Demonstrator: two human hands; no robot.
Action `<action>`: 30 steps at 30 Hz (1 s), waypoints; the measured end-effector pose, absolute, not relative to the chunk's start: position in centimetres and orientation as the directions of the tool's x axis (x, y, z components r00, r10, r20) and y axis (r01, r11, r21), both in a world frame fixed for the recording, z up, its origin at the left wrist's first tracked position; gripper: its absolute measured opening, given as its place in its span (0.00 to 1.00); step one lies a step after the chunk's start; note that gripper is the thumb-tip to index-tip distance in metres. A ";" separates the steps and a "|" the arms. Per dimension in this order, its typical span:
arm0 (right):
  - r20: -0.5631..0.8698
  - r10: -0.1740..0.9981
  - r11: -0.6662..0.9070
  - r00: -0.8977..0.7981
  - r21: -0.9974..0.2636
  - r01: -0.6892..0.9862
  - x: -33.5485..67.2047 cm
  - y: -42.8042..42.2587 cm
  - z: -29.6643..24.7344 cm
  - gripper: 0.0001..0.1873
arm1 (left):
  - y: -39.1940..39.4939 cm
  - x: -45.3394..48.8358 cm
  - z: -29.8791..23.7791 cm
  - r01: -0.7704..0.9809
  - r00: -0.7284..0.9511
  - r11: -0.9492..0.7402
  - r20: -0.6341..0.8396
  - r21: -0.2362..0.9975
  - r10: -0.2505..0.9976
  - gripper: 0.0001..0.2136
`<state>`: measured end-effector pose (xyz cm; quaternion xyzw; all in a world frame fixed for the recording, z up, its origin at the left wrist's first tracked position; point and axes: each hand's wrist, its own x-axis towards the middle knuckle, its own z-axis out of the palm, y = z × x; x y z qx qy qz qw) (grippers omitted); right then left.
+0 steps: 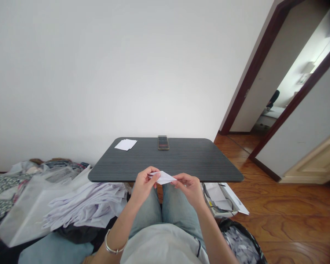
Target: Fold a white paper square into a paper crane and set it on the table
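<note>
A small piece of folded white paper (165,178) is stretched between my two hands, just over the near edge of the dark table (192,157). My left hand (146,184) pinches its left end between thumb and fingers. At the pointed right end, my right hand (189,187) grips the tip with thumb and forefinger. The paper has slanting folds and a diamond-like outline; its underside is hidden. Several white paper sheets (125,144) lie loosely stacked at the table's far left corner.
A phone-like dark object (163,143) is at the table's back edge. Folded white cloth (90,203) and bags are heaped at left. Under the right side are a white box (218,198) and a black bag (242,244) of scraps. A doorway opens at right.
</note>
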<state>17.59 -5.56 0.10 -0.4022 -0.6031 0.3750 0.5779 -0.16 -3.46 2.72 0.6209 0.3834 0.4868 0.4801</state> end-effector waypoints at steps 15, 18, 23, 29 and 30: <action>0.494 0.869 0.489 -0.016 -0.854 0.176 18.0 -5.6 0.1 0.04 | -3.6 0.0 3.1 0.025 0.232 -0.212 0.200 0.977 0.952 0.12; 0.556 0.831 0.541 0.026 -0.817 0.199 18.1 -5.8 0.5 0.05 | -3.6 -0.1 3.1 0.039 0.237 -0.210 0.195 0.977 0.952 0.12; 0.652 0.759 0.633 -0.005 -0.735 0.244 18.0 -5.9 1.1 0.03 | -3.5 -0.1 3.1 0.056 0.247 -0.195 0.176 0.979 0.953 0.12; 0.609 0.790 0.606 -0.070 -0.757 0.245 18.4 -5.9 1.1 0.04 | -3.5 -0.2 3.1 0.060 0.258 -0.167 0.146 0.984 0.955 0.13; 0.595 0.800 0.594 -0.078 -0.767 0.243 18.5 -5.8 1.0 0.04 | -3.4 -0.2 3.1 0.059 0.258 -0.165 0.145 0.984 0.955 0.13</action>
